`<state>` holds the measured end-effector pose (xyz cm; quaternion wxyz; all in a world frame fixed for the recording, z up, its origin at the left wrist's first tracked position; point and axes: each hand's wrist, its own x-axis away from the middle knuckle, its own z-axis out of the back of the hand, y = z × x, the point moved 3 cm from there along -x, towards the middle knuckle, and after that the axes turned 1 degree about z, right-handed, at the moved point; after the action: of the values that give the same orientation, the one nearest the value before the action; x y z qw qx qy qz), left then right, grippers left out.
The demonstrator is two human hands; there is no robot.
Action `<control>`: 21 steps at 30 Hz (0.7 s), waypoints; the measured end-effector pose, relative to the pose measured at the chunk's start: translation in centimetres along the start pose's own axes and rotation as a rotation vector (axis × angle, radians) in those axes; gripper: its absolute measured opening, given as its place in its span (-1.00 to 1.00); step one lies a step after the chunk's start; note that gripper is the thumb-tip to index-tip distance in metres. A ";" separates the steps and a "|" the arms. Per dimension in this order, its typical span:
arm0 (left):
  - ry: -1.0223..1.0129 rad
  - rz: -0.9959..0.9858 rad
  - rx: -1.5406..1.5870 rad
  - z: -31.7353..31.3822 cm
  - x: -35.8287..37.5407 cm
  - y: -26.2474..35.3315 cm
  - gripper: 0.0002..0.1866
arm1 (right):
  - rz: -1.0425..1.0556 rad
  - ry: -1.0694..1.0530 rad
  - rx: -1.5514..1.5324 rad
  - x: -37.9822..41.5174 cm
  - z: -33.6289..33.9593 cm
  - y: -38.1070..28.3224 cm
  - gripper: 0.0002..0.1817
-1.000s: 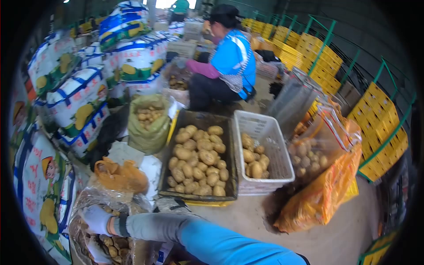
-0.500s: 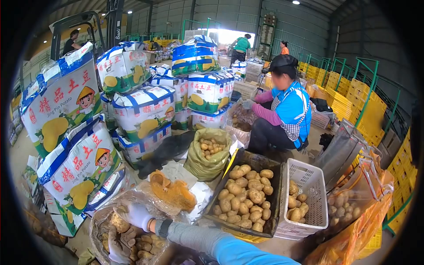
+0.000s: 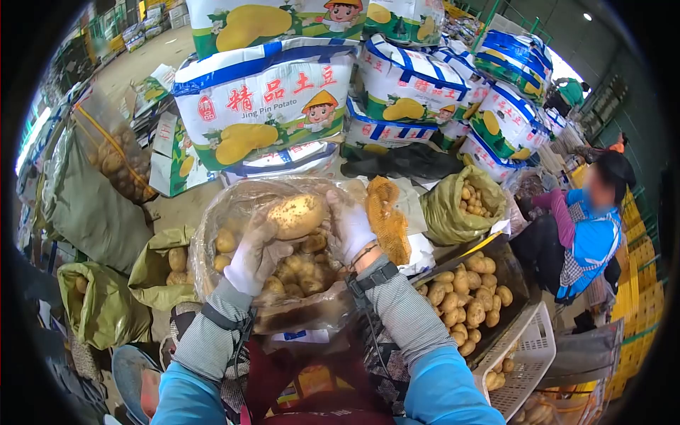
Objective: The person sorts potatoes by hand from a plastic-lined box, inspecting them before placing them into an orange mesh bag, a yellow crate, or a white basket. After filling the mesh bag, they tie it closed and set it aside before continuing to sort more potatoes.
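A large, dirt-specked potato [image 3: 297, 216] is held over a clear plastic-lined container by my left hand [image 3: 256, 248], its gloved fingers closed around the near left side. My right hand [image 3: 352, 225], also gloved, is at the potato's right end, with fingers extended along the inner side of the clear plastic liner [image 3: 212, 212]. Smaller potatoes [image 3: 301, 273] fill the container beneath both hands. To the right, a dark crate [image 3: 520, 265] holds more potatoes, and an orange mesh bag [image 3: 386, 219] lies beside the liner.
Stacked white-and-blue potato packs [image 3: 262, 106] stand just beyond the container. Green sacks [image 3: 106, 304] of potatoes are at the left, another green sack [image 3: 464, 209] at the right. A white basket [image 3: 520, 361] stands near the crate. A person in a blue vest [image 3: 591, 241] crouches at the right.
The view has swung left and down, bringing the container to the middle. The large potato, earlier among the others by my right hand, is now lifted in my left hand.
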<state>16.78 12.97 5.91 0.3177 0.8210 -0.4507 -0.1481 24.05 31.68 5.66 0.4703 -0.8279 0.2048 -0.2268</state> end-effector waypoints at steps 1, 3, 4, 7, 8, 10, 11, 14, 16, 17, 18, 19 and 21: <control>0.024 0.044 0.048 0.3 -0.2 -0.1 -0.50 | 0.014 -0.018 0.049 0.7 -0.8 -1.3 -0.55; 0.090 0.125 0.169 0.5 -0.6 -0.1 -0.51 | 0.037 -0.058 0.145 1.8 -2.5 -3.6 -0.50; 0.133 0.167 0.240 0.4 -0.7 -0.2 -0.50 | 0.194 -0.131 0.271 1.5 -2.9 -3.3 -0.48; 0.092 0.213 0.348 0.7 -0.8 -0.7 -0.46 | 0.503 -0.270 0.547 1.3 -3.4 -1.7 -0.44; 0.048 0.215 0.369 0.7 -0.9 -0.8 -0.44 | 0.489 -0.264 0.583 1.5 -3.4 -1.7 -0.44; 0.062 0.227 0.296 0.9 -0.7 -0.8 -0.41 | 0.247 -0.226 0.563 1.0 -2.5 -1.8 -0.50; 0.070 0.234 0.259 1.1 -0.6 -0.7 -0.40 | 0.173 -0.195 0.457 1.0 -2.4 -2.1 -0.53; 0.124 0.251 0.170 1.2 -0.3 -0.9 -0.38 | 0.166 -0.253 0.177 0.6 -2.6 -1.7 -0.43; -0.014 0.290 0.177 1.7 -0.4 -1.4 -0.37 | 0.613 -0.181 0.729 2.3 -4.1 -1.3 -0.27; -0.081 0.311 0.180 1.4 -0.2 -1.5 -0.37 | 0.833 -0.136 1.004 3.4 -4.7 -1.4 -0.18; -0.037 0.384 0.140 1.4 -0.1 -1.7 -0.38 | 0.817 -0.185 1.169 3.6 -4.8 -1.7 0.04; 0.005 0.459 0.097 1.2 0.2 -1.6 -0.38 | 0.745 -0.188 1.197 3.7 -4.8 -1.8 -0.03; 0.080 0.486 0.057 0.9 0.2 -1.8 -0.38 | 0.604 -0.194 1.252 3.7 -4.8 -1.8 -0.15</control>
<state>17.60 13.16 4.01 0.3382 0.7022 -0.6261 -0.0220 24.58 27.18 10.14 0.9172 -0.3249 0.2138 -0.0864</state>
